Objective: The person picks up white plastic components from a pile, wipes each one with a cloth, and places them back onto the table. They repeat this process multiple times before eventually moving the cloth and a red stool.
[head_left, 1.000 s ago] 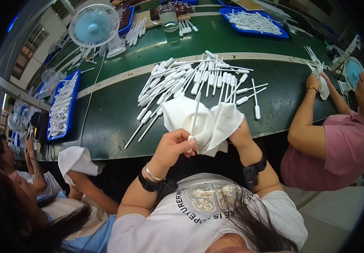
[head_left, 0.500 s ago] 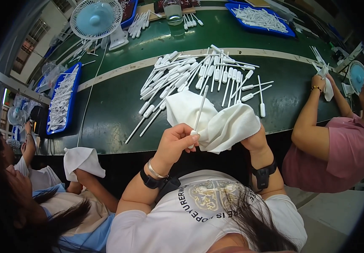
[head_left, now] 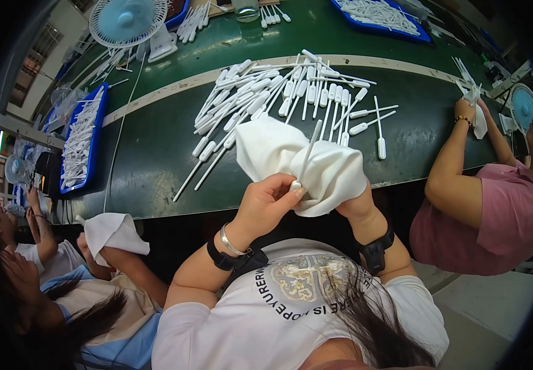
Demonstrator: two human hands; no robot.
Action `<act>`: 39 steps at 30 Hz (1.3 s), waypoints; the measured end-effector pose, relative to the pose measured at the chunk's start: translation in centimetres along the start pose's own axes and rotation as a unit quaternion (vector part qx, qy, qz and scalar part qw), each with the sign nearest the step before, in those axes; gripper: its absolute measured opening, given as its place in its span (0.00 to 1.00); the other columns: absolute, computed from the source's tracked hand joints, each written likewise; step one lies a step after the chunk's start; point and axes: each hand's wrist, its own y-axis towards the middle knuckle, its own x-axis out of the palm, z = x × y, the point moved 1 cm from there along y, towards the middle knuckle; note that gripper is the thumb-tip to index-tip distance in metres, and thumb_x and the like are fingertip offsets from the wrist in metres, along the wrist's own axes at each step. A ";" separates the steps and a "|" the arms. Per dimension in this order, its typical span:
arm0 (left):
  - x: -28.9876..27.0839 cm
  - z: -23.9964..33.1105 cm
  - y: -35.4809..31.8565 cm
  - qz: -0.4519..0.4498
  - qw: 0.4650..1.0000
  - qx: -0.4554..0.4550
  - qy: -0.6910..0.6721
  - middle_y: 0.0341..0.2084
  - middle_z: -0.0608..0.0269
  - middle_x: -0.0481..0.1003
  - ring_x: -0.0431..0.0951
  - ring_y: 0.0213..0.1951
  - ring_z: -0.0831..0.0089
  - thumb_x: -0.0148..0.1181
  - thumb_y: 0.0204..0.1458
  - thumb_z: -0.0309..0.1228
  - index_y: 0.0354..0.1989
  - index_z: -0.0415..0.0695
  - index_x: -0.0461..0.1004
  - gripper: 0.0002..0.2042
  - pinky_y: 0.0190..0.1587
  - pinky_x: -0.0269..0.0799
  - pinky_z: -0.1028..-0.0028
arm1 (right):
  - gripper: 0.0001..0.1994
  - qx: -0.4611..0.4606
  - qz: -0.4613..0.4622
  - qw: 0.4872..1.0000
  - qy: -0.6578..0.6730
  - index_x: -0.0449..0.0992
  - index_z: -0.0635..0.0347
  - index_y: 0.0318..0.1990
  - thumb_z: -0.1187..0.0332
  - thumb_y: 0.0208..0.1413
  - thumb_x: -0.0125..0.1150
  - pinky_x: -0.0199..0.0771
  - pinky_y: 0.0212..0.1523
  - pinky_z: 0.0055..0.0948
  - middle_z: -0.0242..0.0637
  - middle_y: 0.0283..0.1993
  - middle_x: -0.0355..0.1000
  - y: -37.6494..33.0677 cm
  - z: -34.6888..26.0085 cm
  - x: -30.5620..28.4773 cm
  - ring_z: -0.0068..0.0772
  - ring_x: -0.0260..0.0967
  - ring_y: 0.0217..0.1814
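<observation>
One white dropper (head_left: 308,157), slim-stemmed with a swollen lower end, tilts rightward at frame centre. The left hand (head_left: 271,198) pinches that end; the right hand (head_left: 358,205) is partly covered by one creased white cloth (head_left: 334,176), its grip indeterminable. A dropper pile (head_left: 249,97), upper centre on the green table (head_left: 149,157), overlaps beyond counting. Loaded blue trays: one left tray (head_left: 100,126), one upper-right tray (head_left: 424,38).

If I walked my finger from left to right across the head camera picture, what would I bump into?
Blue tray at the left → left hand, pinching a white dropper → right hand → co-worker's beaded bracelet → fan at the right.
</observation>
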 end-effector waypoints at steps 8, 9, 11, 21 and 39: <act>0.4 0.5 -0.4 0.046 0.993 0.101 0.050 0.23 0.66 0.73 0.69 0.25 0.86 0.55 0.48 0.26 0.37 0.34 0.70 0.10 0.28 0.66 0.85 | 0.20 0.027 0.002 0.998 -0.052 0.61 0.65 0.51 0.63 0.54 0.47 0.66 0.49 0.35 0.44 0.49 0.65 -0.2 0.0 0.5 0.38 0.65 0.49; 0.5 0.8 -0.7 0.017 0.990 0.106 0.088 0.23 0.66 0.73 0.69 0.25 0.86 0.55 0.49 0.26 0.37 0.34 0.70 0.10 0.27 0.66 0.85 | 0.19 0.019 0.003 0.998 -0.059 0.61 0.65 0.51 0.64 0.54 0.46 0.66 0.49 0.35 0.44 0.49 0.65 -0.2 0.0 0.8 0.37 0.66 0.49; 0.6 1.1 -1.0 -0.041 0.979 0.115 0.164 0.23 0.67 0.73 0.69 0.24 0.86 0.54 0.49 0.26 0.38 0.34 0.69 0.10 0.27 0.66 0.84 | 0.19 0.005 0.005 0.997 -0.073 0.61 0.65 0.51 0.64 0.55 0.45 0.66 0.49 0.34 0.43 0.49 0.65 -0.1 0.1 1.1 0.37 0.66 0.48; 0.5 1.1 0.4 0.053 0.999 0.006 -0.002 0.23 0.68 0.72 0.68 0.23 0.86 0.52 0.51 0.27 0.38 0.34 0.69 0.10 0.25 0.65 0.84 | 0.18 -0.005 0.003 0.988 -0.153 0.63 0.64 0.49 0.69 0.50 0.54 0.66 0.47 0.30 0.40 0.46 0.67 0.2 0.4 1.8 0.30 0.66 0.47; 0.8 1.7 -0.9 0.073 0.874 0.265 0.401 0.23 0.54 0.71 0.72 0.24 0.59 0.55 0.41 0.22 0.32 0.39 0.70 0.08 0.26 0.68 0.70 | 0.18 -0.095 0.063 0.990 -0.084 0.66 0.61 0.46 0.72 0.46 0.59 0.65 0.48 0.27 0.36 0.46 0.67 0.3 1.4 0.8 0.26 0.65 0.45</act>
